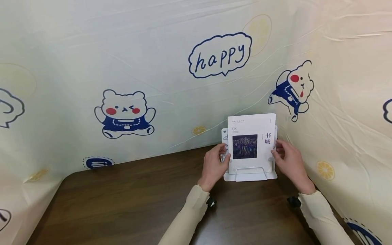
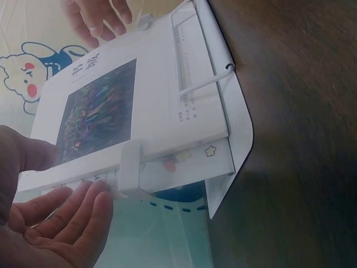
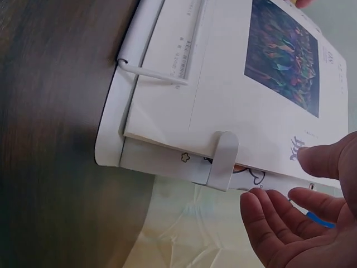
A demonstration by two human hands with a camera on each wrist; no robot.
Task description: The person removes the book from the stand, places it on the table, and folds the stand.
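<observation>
A white book [image 1: 251,126] with a dark square picture on its cover stands leaning in a white metal book stand [image 1: 229,177]. A wire bar on the stand crosses the cover's lower part, and side clips [image 2: 130,167] hold its edges. My left hand [image 1: 214,165] holds the book's left edge, thumb on the cover and fingertips at the stand's back panel. At the right edge is my right hand [image 1: 291,163]; its thumb lies over the cover. The right wrist view shows its fingers [image 3: 273,218] loosely bent beside the stand's edge, apparently not gripping it.
The stand sits on a dark brown wooden table [image 1: 128,204], near its back right corner. A pale printed cloth [image 1: 171,85] with bears and a "happy" bubble hangs behind the table and along its sides.
</observation>
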